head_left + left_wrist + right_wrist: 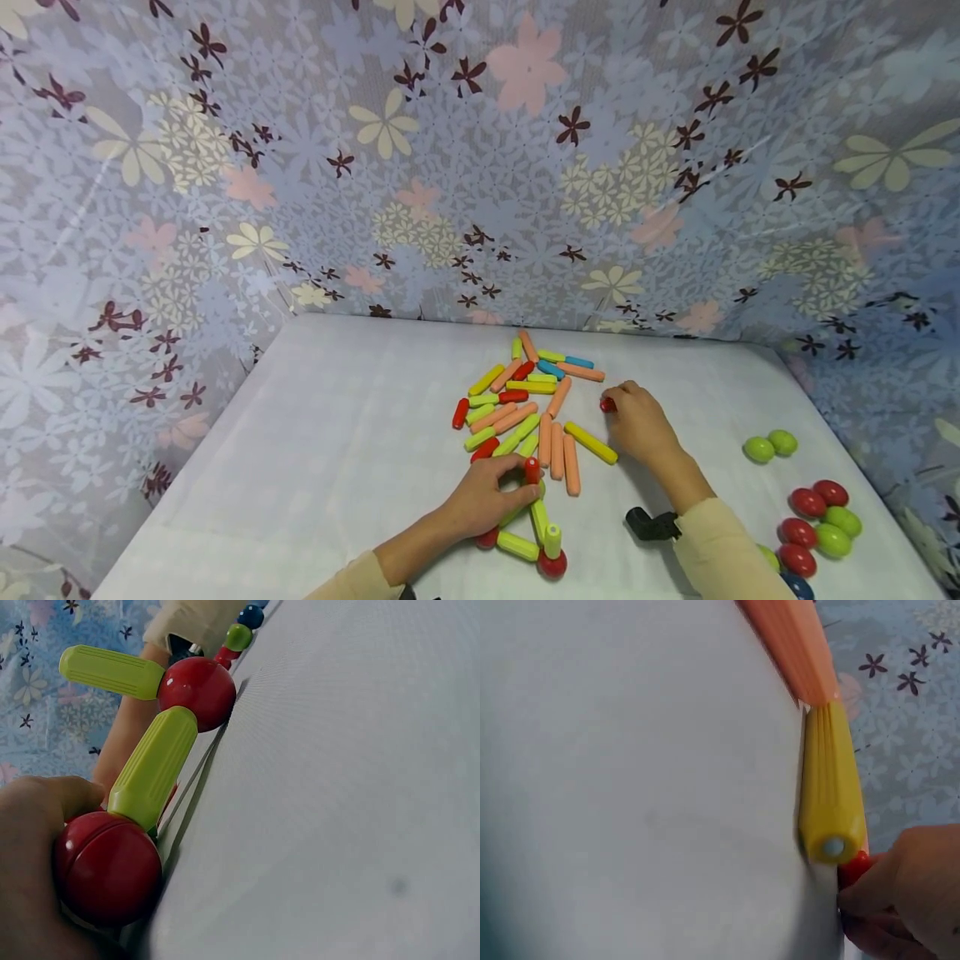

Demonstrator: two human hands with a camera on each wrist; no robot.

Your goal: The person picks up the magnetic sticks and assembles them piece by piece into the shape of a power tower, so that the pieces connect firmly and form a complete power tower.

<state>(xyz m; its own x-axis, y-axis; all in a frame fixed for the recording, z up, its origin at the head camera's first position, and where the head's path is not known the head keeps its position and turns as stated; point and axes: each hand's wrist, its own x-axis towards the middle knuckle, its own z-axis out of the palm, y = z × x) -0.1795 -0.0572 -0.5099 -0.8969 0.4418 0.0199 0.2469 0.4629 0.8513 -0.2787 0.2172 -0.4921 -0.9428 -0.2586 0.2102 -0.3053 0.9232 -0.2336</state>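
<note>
Both grips are closed up: the left hand (486, 497) has its thumb and fingers curled round the far corner of a build made of shiny, plastic-looking rods and balls, and the right hand (641, 425) pinches one small red piece (607, 405). Going big to small, you've got the white cloth-covered table (300, 433), then a loose spread of coloured rods across its middle, then that build, sitting at the near side right by the left hand.

What matters most here, imo, is where the build lies from the right hand's pinch: over to the left and closer to the body, with a slanting yellow ribbed rod (591, 443) and some orange ribbed rods (572, 467) lying flat in between. The left hand is the near one, no contest.

Low green ribbed rods (518, 547) lie along the build's base. A stubby green upright rod (552, 540) stands on a glossy red ball (552, 563) at the near right corner, top end bare, and a short red upright rod (532, 471) stands at the left fingertips.

Smallest is the pinched red piece. Probably a short rod, but the fingers cover most of it, so I can't swear to its long axis.
</note>
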